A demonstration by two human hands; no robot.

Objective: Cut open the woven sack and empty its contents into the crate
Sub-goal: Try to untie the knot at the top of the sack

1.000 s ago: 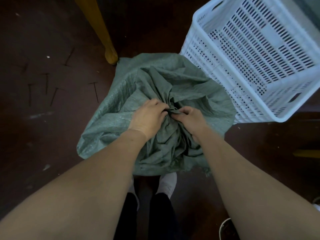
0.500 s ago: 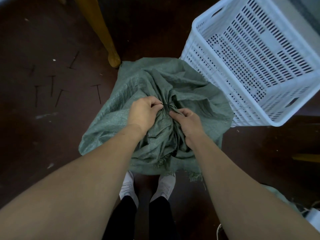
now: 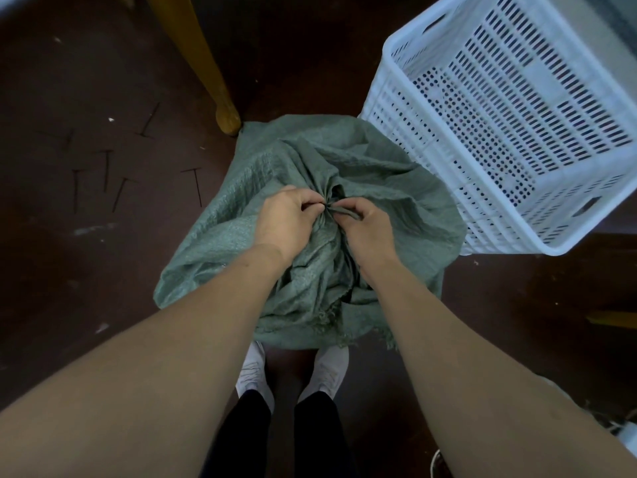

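A green woven sack point(image 3: 386, 188) stands on the dark floor in front of my feet, its top gathered into a tight bunch at the middle. My left hand point(image 3: 287, 219) pinches the left side of that bunch with closed fingers. My right hand point(image 3: 367, 229) grips the right side, a fold of cloth sticking out between its fingers. The two hands nearly touch at the tied neck. What is inside the sack is hidden. A white perforated plastic crate point(image 3: 517, 108) stands just right of the sack, touching it, and nothing shows inside.
A yellow wooden furniture leg point(image 3: 206, 74) stands on the floor behind the sack's left corner. Several thin dark T-shaped pieces point(image 3: 110, 170) lie scattered on the floor to the left. My white shoes point(image 3: 255, 374) are close under the sack's near edge.
Both hands have shifted a little up the gathered neck and closer together. The view has tilted slightly, so my shoes show more. The sack and crate stay in place.
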